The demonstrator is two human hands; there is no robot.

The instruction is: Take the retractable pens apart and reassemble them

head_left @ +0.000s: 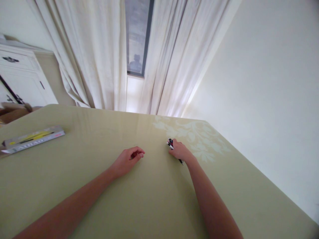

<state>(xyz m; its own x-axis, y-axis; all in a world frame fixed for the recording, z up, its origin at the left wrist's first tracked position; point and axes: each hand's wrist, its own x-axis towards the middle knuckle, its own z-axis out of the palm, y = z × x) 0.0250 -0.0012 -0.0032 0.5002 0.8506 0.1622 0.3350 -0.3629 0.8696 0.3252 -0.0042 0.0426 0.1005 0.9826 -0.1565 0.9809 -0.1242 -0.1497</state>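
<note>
My right hand (181,151) is closed around a bundle of pens (170,143) just above or on the table at right of centre. Their black and white ends, with a bit of red, stick out past the fingers, and a dark pointed tip shows below the palm. The hand hides the middle of the bundle, so I cannot tell how many pens there are. To the left, my left hand (130,160) rests near the tabletop, its fingers curled in and the thumb tip close to the fingertips. Nothing shows in it.
A long printed box (33,139) with a yellow picture lies at the left on the pale green table (107,129). White leaf patterns decorate the far right corner. Beyond stand curtains (99,49), a narrow window, a white cabinet (25,69) and a wall on the right.
</note>
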